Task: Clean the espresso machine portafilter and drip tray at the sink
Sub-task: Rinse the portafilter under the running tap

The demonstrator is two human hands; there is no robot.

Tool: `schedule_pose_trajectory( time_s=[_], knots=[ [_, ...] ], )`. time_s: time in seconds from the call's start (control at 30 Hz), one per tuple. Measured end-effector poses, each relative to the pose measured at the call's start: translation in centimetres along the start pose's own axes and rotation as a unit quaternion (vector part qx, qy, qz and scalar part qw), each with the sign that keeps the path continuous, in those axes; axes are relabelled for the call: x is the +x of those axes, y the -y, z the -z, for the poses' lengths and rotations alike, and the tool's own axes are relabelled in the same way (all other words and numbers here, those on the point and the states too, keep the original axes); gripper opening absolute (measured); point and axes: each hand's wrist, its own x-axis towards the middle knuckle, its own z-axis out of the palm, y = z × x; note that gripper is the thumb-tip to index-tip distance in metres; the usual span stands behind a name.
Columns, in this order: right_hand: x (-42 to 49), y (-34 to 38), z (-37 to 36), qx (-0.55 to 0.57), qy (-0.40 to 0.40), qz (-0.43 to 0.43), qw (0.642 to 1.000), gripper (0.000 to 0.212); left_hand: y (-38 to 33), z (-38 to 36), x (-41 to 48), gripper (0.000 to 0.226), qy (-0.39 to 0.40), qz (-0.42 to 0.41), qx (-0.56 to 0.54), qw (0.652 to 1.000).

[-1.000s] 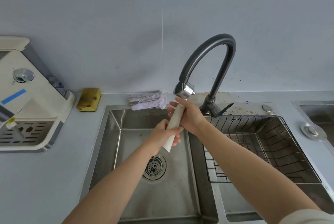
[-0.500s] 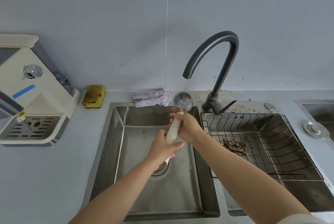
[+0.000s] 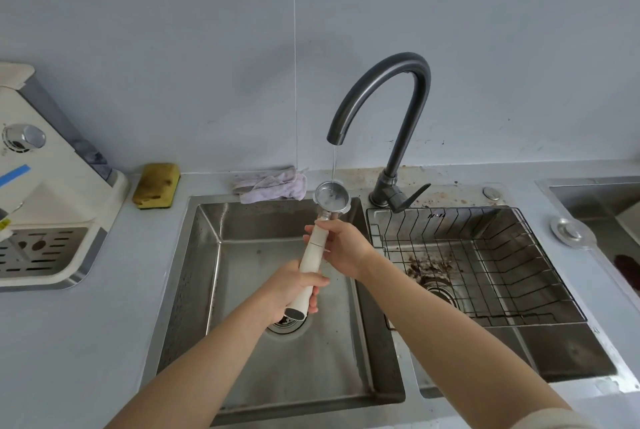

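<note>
So at this point the portafilter [image 3: 312, 252] was up over the left basin of the sink [image 3: 277, 369], cup end right under the faucet [image 3: 381, 96], with a thin stream [image 3: 333, 165] running into the basket. Both grips were closed on the cream handle: the left hand [image 3: 289, 290] wrapped around the butt end, and the right hand [image 3: 346, 252] up near the metal neck.

My take on doing this rinse properly: that trickle looked pretty weak, so I'd have opened the tap a bit more, or at least rolled the handle slowly so the water swept the whole inside wall and the lugs rather than just one spot. Keeping the cup tilted a little toward the drain would let the dirty water spill out instead of pooling. Two hands on a wet handle was smart, since it could slip easily.

There were brown grounds [image 3: 429, 267] under the wire basket [image 3: 485, 255] in the right basin, so the puck looked already knocked out. The sponge [image 3: 157, 185] and cloth [image 3: 270, 184] were on the counter [image 3: 69, 342] behind the sink for a scrub afterwards. The drip tray [image 3: 38, 252] sat in the espresso machine [image 3: 52, 186], not yet at the sink.
</note>
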Motion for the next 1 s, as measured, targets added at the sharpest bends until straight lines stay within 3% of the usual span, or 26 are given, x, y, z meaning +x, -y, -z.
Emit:
schedule_pose_trajectory(
  time_s=[0.1,0.17,0.23,0.33,0.43,0.63,0.73,0.87,1.0],
  knots=[
    [-0.7,0.6,1.4,-0.086,-0.014,0.015,0.996,0.03,0.0,0.1,0.4,0.018,-0.004,-0.004,-0.004,1.0],
    [-0.9,1.3,3.1,-0.131,-0.085,0.036,0.987,0.061,-0.1,0.1,0.6,0.018,-0.004,-0.007,0.005,1.0],
    [-1.2,2.8,4.8,-0.153,-0.16,0.09,0.971,0.074,-0.3,0.1,0.7,0.018,-0.003,-0.01,0.014,1.0],
    [-1.6,5.3,6.8,-0.148,-0.223,0.148,0.952,0.081,-0.5,0.0,1.0,0.018,-0.005,-0.014,0.017,1.0],
    [-1.6,7.0,8.0,-0.131,-0.256,0.137,0.948,0.087,-0.6,-0.1,1.3,0.019,-0.007,-0.017,0.021,1.0],
    [-0.5,7.8,8.4,-0.124,-0.231,0.101,0.96,0.095,-0.8,0.0,1.1,0.018,-0.008,-0.014,0.025,1.0],
    [-0.2,8.2,7.8,-0.116,-0.253,0.115,0.954,0.086,-0.8,0.2,1.1,0.019,-0.012,-0.01,0.026,1.0],
    [0.5,8.6,7.4,-0.096,-0.244,0.117,0.958,0.105,-0.8,0.5,1.0,0.02,-0.018,-0.008,0.029,0.999],
    [1.8,8.8,8.5,-0.099,-0.24,0.125,0.958,0.097,-0.9,0.5,0.9,0.02,-0.015,-0.008,0.036,0.999]
  ],
)
